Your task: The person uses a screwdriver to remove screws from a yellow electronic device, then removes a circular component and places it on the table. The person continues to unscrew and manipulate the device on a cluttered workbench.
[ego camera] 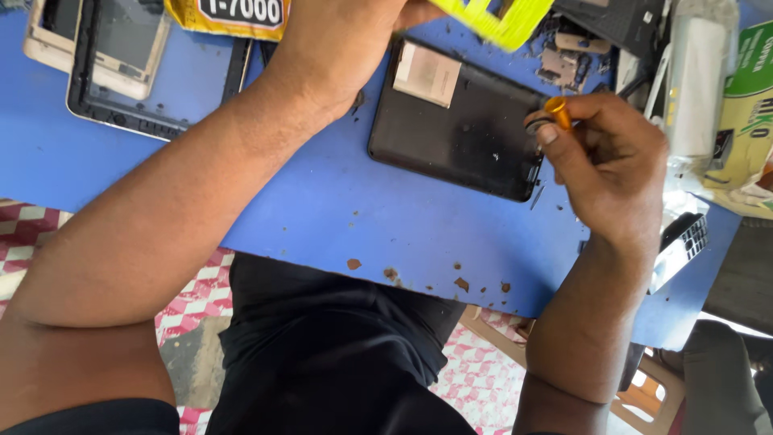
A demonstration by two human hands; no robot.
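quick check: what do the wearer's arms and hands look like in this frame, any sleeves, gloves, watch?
Both arms are bare from the upper arm down: no gloves, watch, rings or bands show. The left hand is partly cut off by the top edge of the picture, so its fingers are unseen. The right hand is in full view, with short nails. A dark sleeve edge shows at the left upper arm.

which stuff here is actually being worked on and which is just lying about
In hand:
- right hand grips an orange-tipped tool
- left hand by a yellow plastic piece
- black tablet between the hands

Lying about:
- empty screen frames
- yellow packet
- green box
- small parts
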